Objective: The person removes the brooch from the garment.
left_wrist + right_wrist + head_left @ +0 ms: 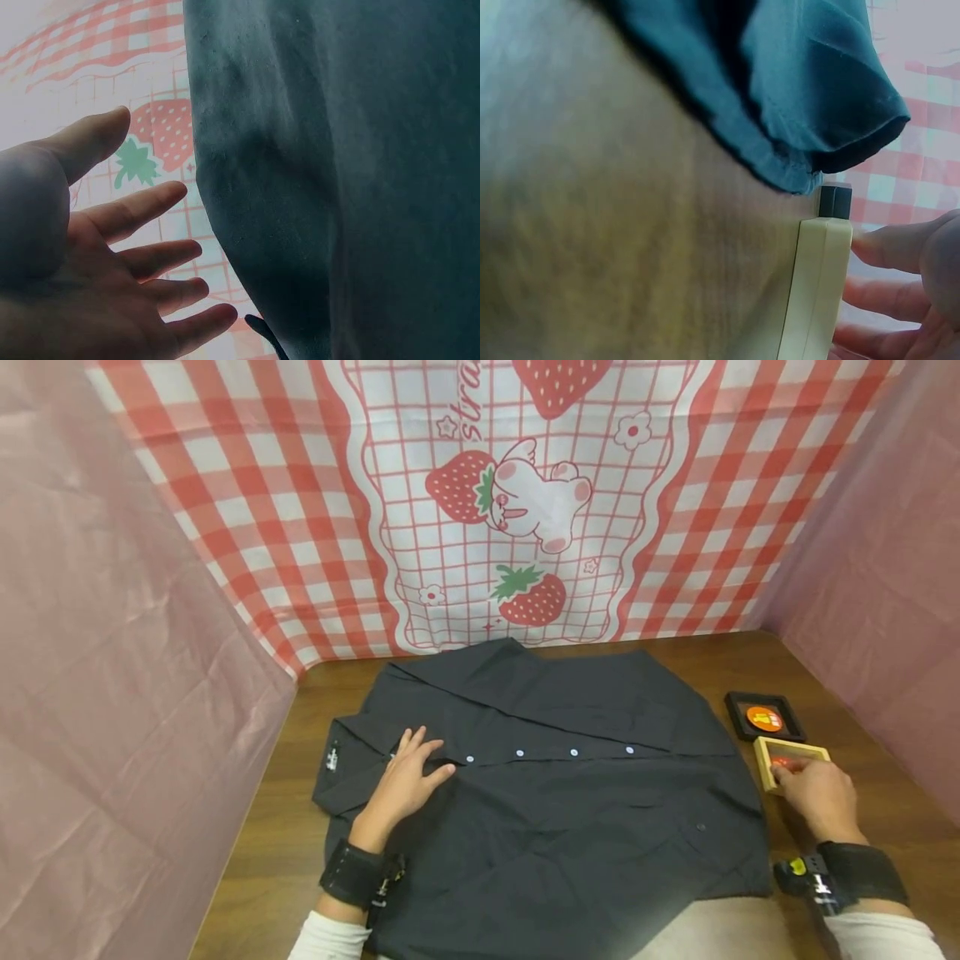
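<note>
A dark grey button-up shirt [525, 827] lies spread on its side, its collar at the left and a row of pale buttons across the middle. Over the placket near the collar is my left hand [408, 781], fingers spread and holding nothing. The left wrist view shows the same hand [112, 270] beside dark cloth [262, 172]. At the right, my right hand [817, 793] rests its fingertips on a small pale-yellow box frame [795, 749] with something red inside. Up close, the fingers [889, 296] touch the frame's face; the palm hides part of it in the head view.
A black box frame [738, 720] with an orange round badge [764, 718] lies just behind the yellow one. Brown wooden tabletop [258, 852] shows around the shirt. A red-and-white checked strawberry cloth [300, 527] hangs behind, with pink cloth [135, 677] on both sides.
</note>
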`<state>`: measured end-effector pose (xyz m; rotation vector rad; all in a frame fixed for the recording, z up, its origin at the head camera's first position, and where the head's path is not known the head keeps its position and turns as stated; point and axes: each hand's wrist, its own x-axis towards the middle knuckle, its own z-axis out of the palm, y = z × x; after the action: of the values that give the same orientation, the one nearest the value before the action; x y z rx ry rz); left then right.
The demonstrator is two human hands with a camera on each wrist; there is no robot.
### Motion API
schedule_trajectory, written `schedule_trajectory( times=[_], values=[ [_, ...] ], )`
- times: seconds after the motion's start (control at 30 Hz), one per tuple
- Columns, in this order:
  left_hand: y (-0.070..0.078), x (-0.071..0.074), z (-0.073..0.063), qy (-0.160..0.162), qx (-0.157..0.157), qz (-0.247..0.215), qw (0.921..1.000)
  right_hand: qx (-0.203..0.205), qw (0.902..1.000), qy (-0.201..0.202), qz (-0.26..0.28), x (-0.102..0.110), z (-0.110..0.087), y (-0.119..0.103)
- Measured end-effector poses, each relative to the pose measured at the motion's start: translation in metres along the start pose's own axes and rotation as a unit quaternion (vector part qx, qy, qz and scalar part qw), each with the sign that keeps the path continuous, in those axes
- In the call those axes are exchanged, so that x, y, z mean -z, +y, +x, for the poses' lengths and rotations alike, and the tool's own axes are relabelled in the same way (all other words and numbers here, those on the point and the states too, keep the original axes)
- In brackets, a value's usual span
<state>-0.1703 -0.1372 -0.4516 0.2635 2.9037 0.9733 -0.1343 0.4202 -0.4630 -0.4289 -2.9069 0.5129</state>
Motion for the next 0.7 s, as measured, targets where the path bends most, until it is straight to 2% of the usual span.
schedule_trajectory(
  times=[0.13,0.7],
  values=[
    [-0.0001,0.0026,-0.0009,-0.014,-0.006,0.002,0.9999,0.008,0.9998,0.017,0.0,-0.0015,-0.0003,-0.0006],
    [0.0071,0.0068,-0.0011,-0.002,-0.011,0.001,0.9999,0.02,0.998,0.061,0.004,-0.0045,-0.0053,0.0002]
  ],
)
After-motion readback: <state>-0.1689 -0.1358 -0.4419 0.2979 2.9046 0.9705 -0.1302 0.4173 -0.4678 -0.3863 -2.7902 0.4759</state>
